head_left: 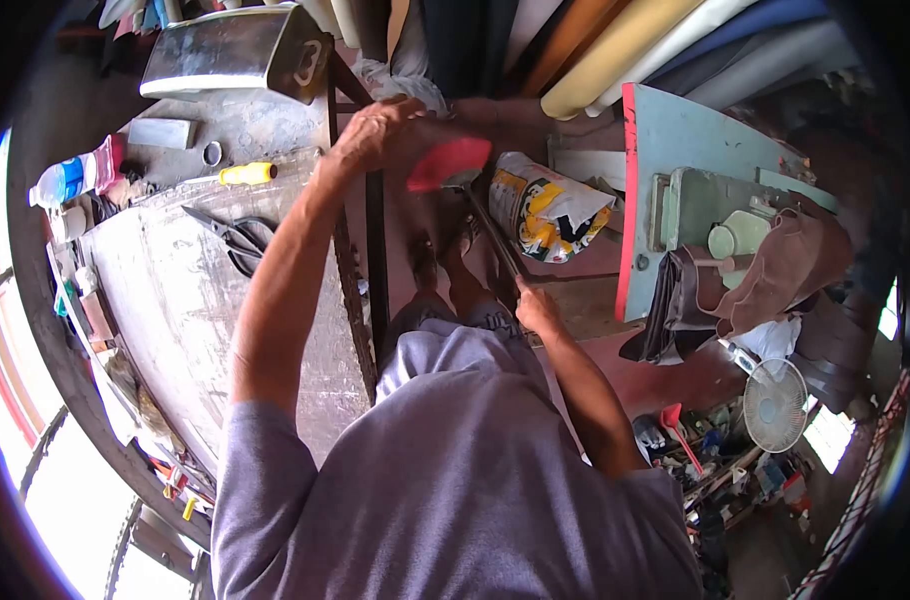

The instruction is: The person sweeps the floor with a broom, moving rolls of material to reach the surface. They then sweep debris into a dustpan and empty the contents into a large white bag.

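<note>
My right hand (539, 306) is closed round the dark stick of what looks like a broom (497, 235). Its red, fan-shaped head (449, 164) is smeared by motion and points away from me, above the floor near my feet. My left hand (379, 130) is raised just past the table's far right corner, left of the red head. Its fingers reach forward, loosely apart, with nothing seen in them. Right of the stick, a white, yellow and black printed sack (550, 208) lies on the floor.
On the worn table (165, 300) at left are black scissors (237, 238), a yellow-handled screwdriver (247, 174) and a metal-sided box (230, 55). Fabric rolls (625, 50) lean at the back. A pale blue, red-edged table (695, 130) and a fan (775, 405) stand right.
</note>
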A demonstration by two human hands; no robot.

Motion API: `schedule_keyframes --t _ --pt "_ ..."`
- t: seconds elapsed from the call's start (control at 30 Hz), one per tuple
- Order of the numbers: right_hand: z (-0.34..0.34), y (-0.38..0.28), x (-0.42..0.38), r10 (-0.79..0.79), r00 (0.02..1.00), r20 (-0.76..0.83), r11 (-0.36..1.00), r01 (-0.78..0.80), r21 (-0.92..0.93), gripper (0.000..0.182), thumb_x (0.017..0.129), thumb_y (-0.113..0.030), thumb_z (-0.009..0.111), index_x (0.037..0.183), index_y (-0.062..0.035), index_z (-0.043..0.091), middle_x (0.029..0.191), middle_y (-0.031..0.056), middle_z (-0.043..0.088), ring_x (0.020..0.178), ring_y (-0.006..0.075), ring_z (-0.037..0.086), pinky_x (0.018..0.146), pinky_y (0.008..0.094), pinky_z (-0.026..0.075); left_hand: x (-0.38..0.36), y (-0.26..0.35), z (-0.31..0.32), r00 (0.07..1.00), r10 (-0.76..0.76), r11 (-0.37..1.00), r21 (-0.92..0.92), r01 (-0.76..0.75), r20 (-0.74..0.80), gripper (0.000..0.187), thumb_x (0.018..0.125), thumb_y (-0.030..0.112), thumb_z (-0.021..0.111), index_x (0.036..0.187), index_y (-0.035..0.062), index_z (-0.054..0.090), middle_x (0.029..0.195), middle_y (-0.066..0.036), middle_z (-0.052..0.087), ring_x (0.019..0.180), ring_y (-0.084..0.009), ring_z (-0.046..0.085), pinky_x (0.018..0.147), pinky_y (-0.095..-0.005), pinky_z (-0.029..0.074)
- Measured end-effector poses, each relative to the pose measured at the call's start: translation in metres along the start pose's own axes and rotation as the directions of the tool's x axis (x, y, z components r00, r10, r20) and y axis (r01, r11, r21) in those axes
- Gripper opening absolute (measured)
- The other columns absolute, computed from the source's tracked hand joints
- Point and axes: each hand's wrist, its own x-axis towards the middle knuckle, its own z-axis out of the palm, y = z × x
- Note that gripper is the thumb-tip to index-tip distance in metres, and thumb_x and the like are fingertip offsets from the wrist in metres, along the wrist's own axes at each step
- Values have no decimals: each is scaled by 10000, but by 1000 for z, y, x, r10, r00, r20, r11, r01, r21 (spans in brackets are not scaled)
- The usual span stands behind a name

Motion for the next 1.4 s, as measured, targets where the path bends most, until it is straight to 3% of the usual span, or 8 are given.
schedule_keyframes --t 0.13,0.3,0.5,0.77,0.97,1.13,1.17,1.4 --pt "-2 -28 -15 96 985 145 907 -146 394 442 864 -103 505 1292 9 515 1025 283 630 849 352 673 813 418 532 -33 55 -15 991 92 990 -100 -103 -102 236 854 83 542 1078 28 591 983 -179 611 925 -345 634 791 -395 508" --pt "59 -21 -21 -28 986 166 851 -63 521 556 888 -98 535 1407 9 367 590 128 561 415 189 526 366 343 453 -87 83 -31 990 27 978 -201 -54 -138 206 858 64 559 1054 4 579 930 -183 595 892 -351 625 769 -395 505" --pt "28 -41 -76 -13 937 348 753 -220 620 564 892 -94 509 1426 -8 351 651 132 573 431 180 529 391 342 471 -151 112 -56 968 -132 964 -255 75 -215 240 866 69 557 1094 5 594 957 -162 607 918 -327 623 793 -390 504" --pt "36 9 -143 -78 996 -39 926 87 368 563 910 -143 502 1424 14 334 906 242 645 464 233 593 500 371 515 -260 168 -24 908 -248 959 -215 183 -336 229 851 -10 556 1074 10 606 955 -162 626 872 -343 631 764 -369 502" --pt "51 -5 -47 22 995 100 852 -71 519 405 883 -95 464 1254 66 461 721 217 652 514 288 650 491 398 552 -343 232 25 812 -505 860 -253 443 -293 242 844 -29 563 1078 3 619 999 -137 659 937 -265 653 841 -334 506" --pt "91 -7 -44 -167 938 303 911 30 410 244 819 -22 429 720 72 631 616 209 636 514 290 655 507 396 563 -389 275 46 727 -598 800 -311 514 -336 224 858 -34 550 1067 -3 623 1003 -148 661 928 -250 665 841 -323 508" --pt "101 -7 -56 15 960 280 826 -170 538 286 840 -12 399 679 56 625 596 186 636 492 280 645 471 397 552 -396 278 50 713 -608 792 -323 518 -349 220 860 -33 549 1065 -5 623 1002 -148 661 924 -248 667 839 -322 508" --pt "155 18 -93 -66 949 308 672 -185 717 125 837 -15 427 821 7 549 552 149 546 395 258 548 336 414 449 -438 301 72 726 -576 817 -283 502 -376 233 848 -23 553 1072 7 611 993 -168 652 922 -320 655 807 -354 512"
